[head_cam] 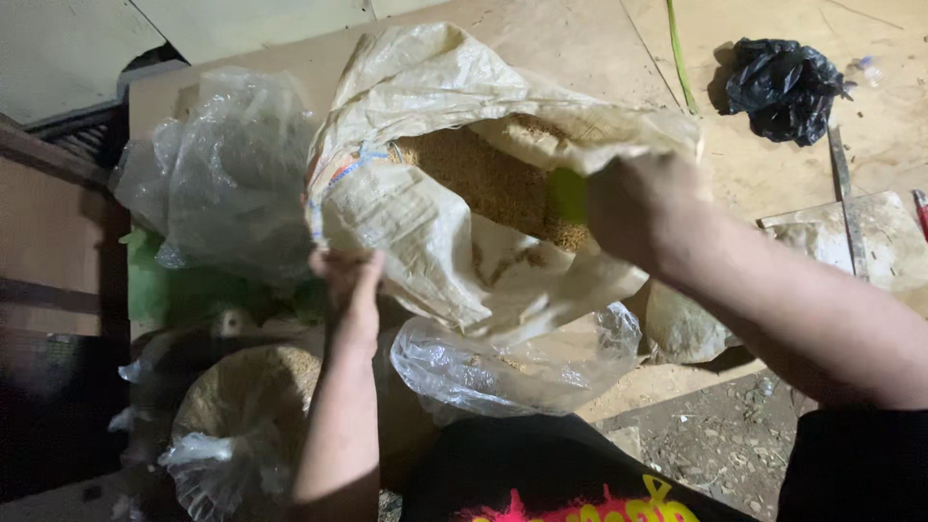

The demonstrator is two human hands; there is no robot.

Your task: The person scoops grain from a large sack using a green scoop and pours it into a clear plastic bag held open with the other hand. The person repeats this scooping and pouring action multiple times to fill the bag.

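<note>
Tan plywood board floor [580, 48], scuffed, lit from overhead; everything placed off it. Crumpled black plastic bag [781, 87] on its far right part, thin green stalk [680, 53] just left of the bag. Metal strip [843, 188] below the bag, across a dusty slab [884, 242]. Bare dirt ground [715, 440] at the board's near edge. Dark wooden furniture [48, 232] off its left side, in shadow. Pale panel [68, 48] at its far left corner

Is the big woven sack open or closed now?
Open: the woven sack has its mouth spread, showing brown grainy fill inside.
</note>
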